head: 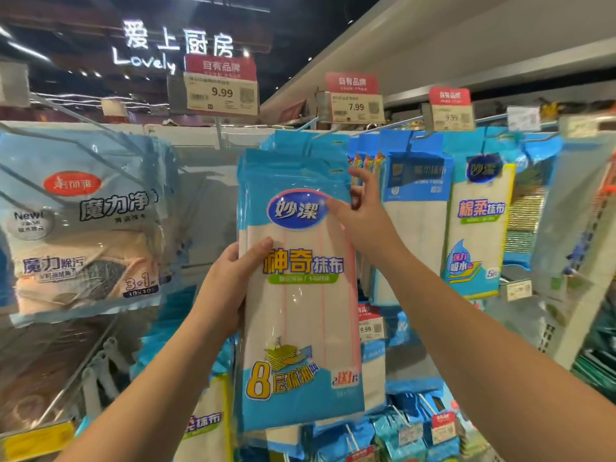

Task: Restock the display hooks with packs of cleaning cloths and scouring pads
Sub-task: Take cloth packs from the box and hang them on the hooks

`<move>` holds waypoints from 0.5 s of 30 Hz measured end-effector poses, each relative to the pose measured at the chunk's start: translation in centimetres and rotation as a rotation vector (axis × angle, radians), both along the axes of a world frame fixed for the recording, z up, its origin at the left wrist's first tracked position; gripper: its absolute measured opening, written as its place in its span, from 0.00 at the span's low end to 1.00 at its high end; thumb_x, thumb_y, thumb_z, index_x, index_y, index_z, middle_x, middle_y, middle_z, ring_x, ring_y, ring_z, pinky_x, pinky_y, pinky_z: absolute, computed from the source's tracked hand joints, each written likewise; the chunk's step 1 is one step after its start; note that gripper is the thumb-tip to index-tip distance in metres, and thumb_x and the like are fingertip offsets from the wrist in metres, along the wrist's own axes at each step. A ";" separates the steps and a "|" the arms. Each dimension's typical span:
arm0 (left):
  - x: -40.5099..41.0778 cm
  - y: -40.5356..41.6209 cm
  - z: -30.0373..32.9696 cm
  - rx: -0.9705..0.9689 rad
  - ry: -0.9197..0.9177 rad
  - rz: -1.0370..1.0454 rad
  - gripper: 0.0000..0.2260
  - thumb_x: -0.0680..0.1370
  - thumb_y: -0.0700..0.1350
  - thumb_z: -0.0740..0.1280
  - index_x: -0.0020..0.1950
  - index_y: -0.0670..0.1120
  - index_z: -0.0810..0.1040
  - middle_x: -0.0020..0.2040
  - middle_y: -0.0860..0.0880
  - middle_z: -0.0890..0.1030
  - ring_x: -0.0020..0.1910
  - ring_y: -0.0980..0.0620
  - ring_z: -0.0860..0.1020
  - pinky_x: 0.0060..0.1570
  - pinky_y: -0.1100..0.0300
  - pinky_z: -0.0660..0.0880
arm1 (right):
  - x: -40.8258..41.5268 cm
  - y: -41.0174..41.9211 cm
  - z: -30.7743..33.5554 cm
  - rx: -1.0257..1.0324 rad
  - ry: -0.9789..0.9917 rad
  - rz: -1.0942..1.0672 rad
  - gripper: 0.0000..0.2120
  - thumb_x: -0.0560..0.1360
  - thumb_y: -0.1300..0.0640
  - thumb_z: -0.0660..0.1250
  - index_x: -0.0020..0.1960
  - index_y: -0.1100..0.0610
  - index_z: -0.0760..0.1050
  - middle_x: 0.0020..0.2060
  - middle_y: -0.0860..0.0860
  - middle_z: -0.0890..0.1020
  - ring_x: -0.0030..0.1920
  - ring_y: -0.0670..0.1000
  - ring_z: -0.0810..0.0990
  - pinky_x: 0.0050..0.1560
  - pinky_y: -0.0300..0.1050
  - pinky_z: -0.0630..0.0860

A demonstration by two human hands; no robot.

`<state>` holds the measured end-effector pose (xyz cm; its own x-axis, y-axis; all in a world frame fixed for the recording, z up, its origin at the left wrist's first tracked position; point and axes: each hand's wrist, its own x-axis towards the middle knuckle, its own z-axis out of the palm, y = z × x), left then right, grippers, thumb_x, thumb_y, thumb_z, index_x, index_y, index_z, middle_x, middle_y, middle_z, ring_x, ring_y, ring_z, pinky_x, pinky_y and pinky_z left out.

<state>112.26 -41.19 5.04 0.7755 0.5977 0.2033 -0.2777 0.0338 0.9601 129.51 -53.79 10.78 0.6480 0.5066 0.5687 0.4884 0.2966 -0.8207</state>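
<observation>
while the left hand (230,281) gripped the cloth pack (300,295) at its left edge, thumb on the front, the pack stood upright, long axis vertical, its top just below the hook (328,133). right hand (361,211) sat at the pack's upper right edge, thumb on the front, fingers loosely spread behind toward the hanging packs (413,181); nearer the hook, so it likely guides the hole on. pack read 妙潔, 神奇抹布, 8层. tags read 9.99 (221,93) and 7.99 (356,107); sign read lovely.
</observation>
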 end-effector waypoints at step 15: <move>1.4 -1.4 1.7 -0.056 0.036 -0.197 0.27 0.72 0.52 0.72 0.68 0.44 0.72 0.56 0.42 0.85 0.54 0.40 0.85 0.49 0.45 0.83 | 2.9 -1.9 3.6 0.024 -0.198 -0.300 0.22 0.79 0.55 0.68 0.71 0.50 0.70 0.59 0.47 0.69 0.62 0.44 0.74 0.54 0.35 0.78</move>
<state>113.66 -42.57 6.69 0.8847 0.4432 0.1442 -0.2260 0.1373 0.9644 132.43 -55.71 14.40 0.6418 0.2954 0.7077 0.7057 0.1337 -0.6958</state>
